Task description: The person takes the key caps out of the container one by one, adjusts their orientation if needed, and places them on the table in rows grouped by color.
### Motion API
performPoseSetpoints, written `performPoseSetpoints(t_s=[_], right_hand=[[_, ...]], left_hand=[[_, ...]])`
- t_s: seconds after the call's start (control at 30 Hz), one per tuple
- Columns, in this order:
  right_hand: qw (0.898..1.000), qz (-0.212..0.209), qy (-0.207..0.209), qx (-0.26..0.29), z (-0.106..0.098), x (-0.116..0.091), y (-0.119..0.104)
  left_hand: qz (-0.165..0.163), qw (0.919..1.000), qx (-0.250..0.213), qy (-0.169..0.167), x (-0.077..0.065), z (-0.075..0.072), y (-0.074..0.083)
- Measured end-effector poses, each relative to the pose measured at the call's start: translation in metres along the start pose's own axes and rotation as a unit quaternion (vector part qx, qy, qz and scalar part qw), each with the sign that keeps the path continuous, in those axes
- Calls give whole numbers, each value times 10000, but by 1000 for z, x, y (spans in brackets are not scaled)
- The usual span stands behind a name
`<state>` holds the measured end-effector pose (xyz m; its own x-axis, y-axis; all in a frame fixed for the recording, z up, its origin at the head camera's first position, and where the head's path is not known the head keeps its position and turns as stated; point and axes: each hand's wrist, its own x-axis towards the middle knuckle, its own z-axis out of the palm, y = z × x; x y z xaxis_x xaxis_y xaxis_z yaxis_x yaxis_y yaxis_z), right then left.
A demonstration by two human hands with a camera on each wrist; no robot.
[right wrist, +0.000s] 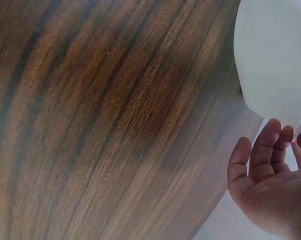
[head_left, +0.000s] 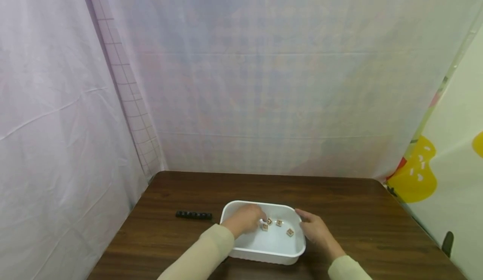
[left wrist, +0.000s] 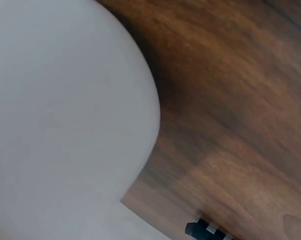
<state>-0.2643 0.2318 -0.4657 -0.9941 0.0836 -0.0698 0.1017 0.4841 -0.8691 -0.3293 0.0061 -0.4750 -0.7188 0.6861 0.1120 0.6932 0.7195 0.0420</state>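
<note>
A white plastic tub (head_left: 260,252) with rounded corners stands on the brown table. Inside it lie several small pale wooden blocks with dark marks, among them one block (head_left: 289,232) off to the right and another block (head_left: 279,222) near the middle. My left hand (head_left: 247,218) reaches over the left side into the tub, its fingertips close beside the blocks; whether it pinches one I cannot tell. At the right end, my right hand (head_left: 314,228) grips the rim, thumb and fingers on either side of the tub wall (right wrist: 275,65).
A black, notched strip (head_left: 193,215) lies on the table (head_left: 170,192) left of the tub; part of this strip (left wrist: 205,230) shows in the left wrist view. White sheeting (head_left: 264,104) hangs behind the table's far edge and along both sides.
</note>
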Motion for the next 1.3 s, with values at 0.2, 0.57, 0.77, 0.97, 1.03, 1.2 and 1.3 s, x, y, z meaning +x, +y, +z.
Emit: performPoseSetpoints(t_s=[0.2, 0.57, 0.77, 0.97, 1.03, 1.2, 1.3], right_hand=[[10000, 57, -23, 37, 1, 0, 0], [10000, 19, 36, 4, -1, -1, -1], [9999, 98, -22, 48, -1, 0, -2], [9999, 128, -53, 89, 0, 0, -2], [9998, 142, -39, 105, 0, 1, -2], [9998, 190, 16, 61, 1, 0, -1], [9998, 208, 11, 17, 2, 0, -1]], left_hand=[[-89, 9988, 464, 95, 2, 6, 1], [-419, 9984, -318, 198, -6, -9, -4], [-411, 9970, -623, 184, -11, -15, -17], [-545, 9858, -1495, 542, -23, -25, -39], [-644, 9792, -1777, 739, -28, -29, -48], [-1093, 9575, -2395, 1177, -45, -33, -72], [-1360, 9447, -2678, 1316, -60, -32, -87]])
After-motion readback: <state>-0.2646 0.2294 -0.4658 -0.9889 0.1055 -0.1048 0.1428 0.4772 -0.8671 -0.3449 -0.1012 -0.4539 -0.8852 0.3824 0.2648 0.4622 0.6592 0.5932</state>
